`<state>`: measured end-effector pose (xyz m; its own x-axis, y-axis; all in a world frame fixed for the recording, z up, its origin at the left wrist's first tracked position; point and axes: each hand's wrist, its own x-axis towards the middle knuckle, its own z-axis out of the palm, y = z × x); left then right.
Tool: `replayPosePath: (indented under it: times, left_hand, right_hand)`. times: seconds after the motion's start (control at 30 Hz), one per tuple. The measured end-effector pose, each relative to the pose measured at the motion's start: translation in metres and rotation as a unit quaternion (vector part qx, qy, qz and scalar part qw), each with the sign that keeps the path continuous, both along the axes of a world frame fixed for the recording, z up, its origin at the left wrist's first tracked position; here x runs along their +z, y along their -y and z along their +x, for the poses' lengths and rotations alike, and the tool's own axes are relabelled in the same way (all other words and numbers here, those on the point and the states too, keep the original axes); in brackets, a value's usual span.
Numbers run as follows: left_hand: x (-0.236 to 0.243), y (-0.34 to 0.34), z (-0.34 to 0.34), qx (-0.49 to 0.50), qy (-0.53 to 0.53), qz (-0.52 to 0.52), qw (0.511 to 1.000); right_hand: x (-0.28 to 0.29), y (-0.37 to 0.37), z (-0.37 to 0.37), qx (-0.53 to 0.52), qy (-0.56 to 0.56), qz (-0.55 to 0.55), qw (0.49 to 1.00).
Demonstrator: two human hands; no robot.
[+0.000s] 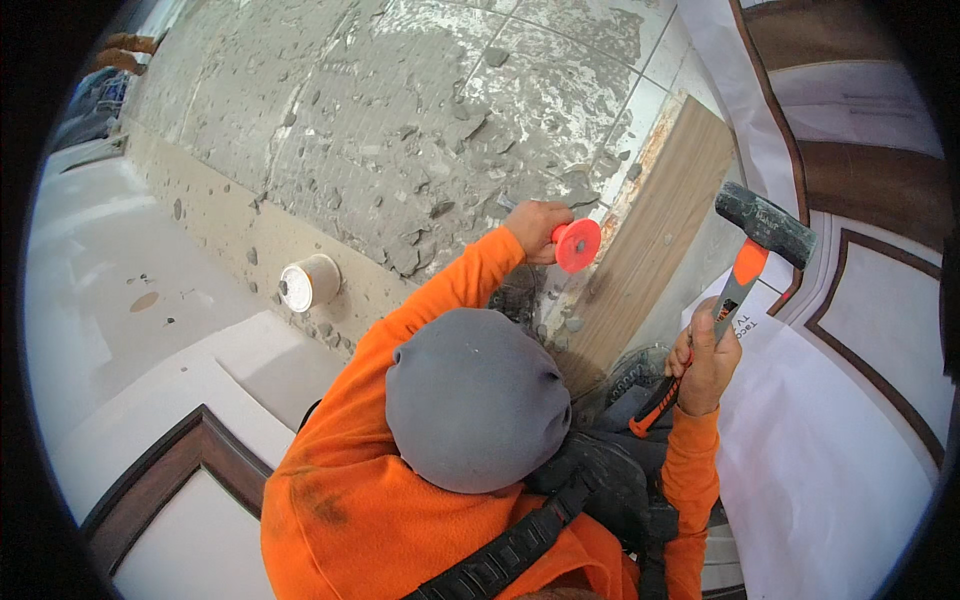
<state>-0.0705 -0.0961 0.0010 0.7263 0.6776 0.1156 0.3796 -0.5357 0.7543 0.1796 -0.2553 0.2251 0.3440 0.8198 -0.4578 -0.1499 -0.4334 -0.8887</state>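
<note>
My left hand (538, 224) is wrapped around a chisel with a round red hand guard (577, 247). Its metal blade (507, 202) points left, low over the broken grey mortar (430, 150); whether the tip touches is unclear. In my right hand (708, 365) is a club hammer (765, 225), gripped midway along its grey and orange handle. The dark hammer head is raised to the right of the chisel, apart from it. Just right of my left hand lies a wooden plank (650, 225) with a rough, crusted edge.
Loose mortar chips lie across the floor. White tiles (640, 115) show at the far side. A small white tub (310, 283) stands left of my left arm. White sheeting (830, 480) covers the right side beside brown-trimmed panels. A grey cap (475, 400) blocks the lower middle.
</note>
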Motion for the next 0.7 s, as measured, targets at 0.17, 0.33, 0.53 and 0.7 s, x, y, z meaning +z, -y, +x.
replayPosePath:
  times: [0.17, 0.33, 0.53, 0.7]
  left_hand:
    - [0.004, -0.010, 0.004, 0.059, 0.050, -0.033, 0.996]
    - [0.021, -0.020, 0.023, 0.127, 0.114, -0.073, 0.983]
    - [0.018, -0.023, 0.028, 0.144, 0.105, -0.055, 0.982]
    - [0.004, -0.023, 0.015, 0.129, 0.084, -0.039, 0.987]
  right_hand:
    - [-0.016, 0.003, -0.005, -0.033, -0.050, -0.037, 0.998]
    - [-0.070, 0.007, -0.050, -0.016, -0.127, -0.097, 0.987]
    - [-0.045, -0.025, -0.042, 0.105, -0.074, -0.093, 0.987]
    - [0.044, -0.048, 0.014, -0.120, -0.088, 0.230, 0.962]
